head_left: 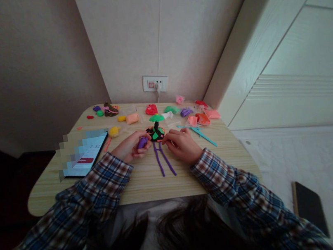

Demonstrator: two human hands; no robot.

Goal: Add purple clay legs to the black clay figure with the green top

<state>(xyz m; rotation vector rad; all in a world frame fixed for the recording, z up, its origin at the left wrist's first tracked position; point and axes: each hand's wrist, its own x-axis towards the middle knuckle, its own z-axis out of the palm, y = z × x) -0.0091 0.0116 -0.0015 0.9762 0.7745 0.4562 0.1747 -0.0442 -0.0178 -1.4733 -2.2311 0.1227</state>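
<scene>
My left hand (132,147) is closed round a lump of purple clay (142,142). My right hand (182,144) has its fingertips pinched together beside the clay model; whatever they hold is too small to make out. Between the hands stands the clay model (157,131), with a dark base, a black trunk and a green top. Two long purple clay strips (163,161) lie on the table in front of it, joined near the top by a short purple crosspiece.
A lit phone (87,155) lies on the left of the wooden table (138,187). Colourful clay lumps and packets, such as a red one (151,109) and an orange one (202,118), line the back. Turquoise modelling tools (204,136) lie right. A wall socket (156,84) holds a plug.
</scene>
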